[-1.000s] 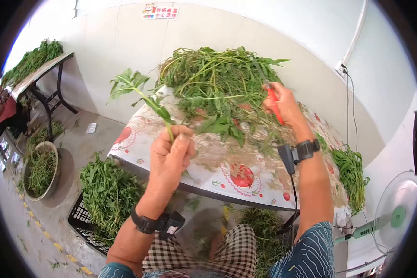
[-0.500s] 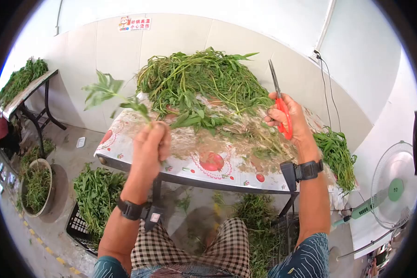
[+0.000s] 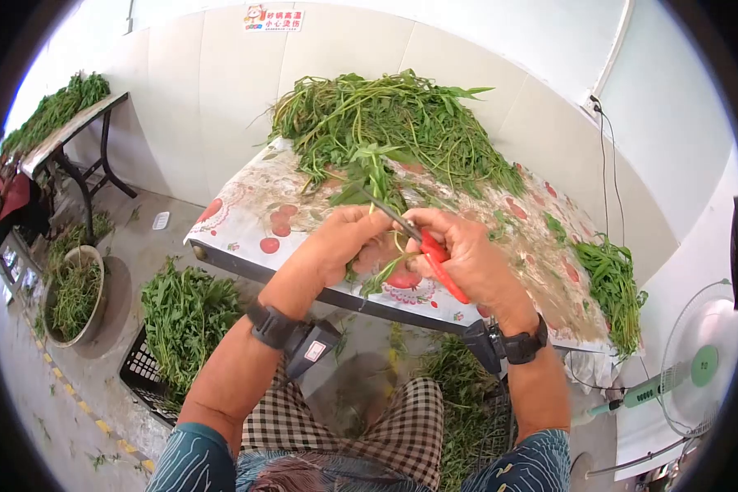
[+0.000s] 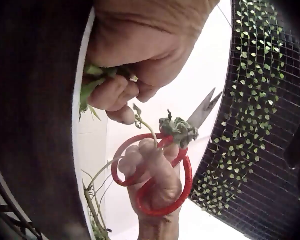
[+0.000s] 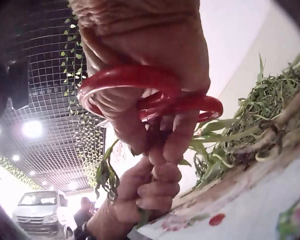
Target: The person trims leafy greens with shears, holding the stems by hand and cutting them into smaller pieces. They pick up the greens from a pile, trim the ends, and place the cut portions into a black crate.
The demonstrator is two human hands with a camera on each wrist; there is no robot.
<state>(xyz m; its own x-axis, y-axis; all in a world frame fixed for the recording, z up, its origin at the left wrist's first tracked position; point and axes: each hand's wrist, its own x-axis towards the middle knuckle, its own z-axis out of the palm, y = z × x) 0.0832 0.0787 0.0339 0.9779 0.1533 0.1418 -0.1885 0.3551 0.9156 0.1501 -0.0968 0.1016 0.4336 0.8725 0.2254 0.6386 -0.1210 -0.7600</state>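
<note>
Holding greens [image 3: 190, 316]: black crate [image 3: 143, 369], round basin [image 3: 99, 285].

Look at your scissor handles [image 5: 127, 75], glossy red plastic, and the smooth metal blades [image 3: 392, 213] pointing to ten o'clock! Matt, rough-looking brown grime [image 3: 549, 287] coats your smooth tablecloth [image 3: 244, 228]; black plastic crate [image 3: 143, 369] at eight, checked cloth trousers [image 3: 402, 422] at six.

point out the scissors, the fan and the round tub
Scissors [image 5: 127, 76]: right wrist view, on a red handle loop.
Fan [image 3: 704, 366]: head view, on the green hub.
Tub [image 3: 98, 297]: head view, on its right-hand wall.
</note>
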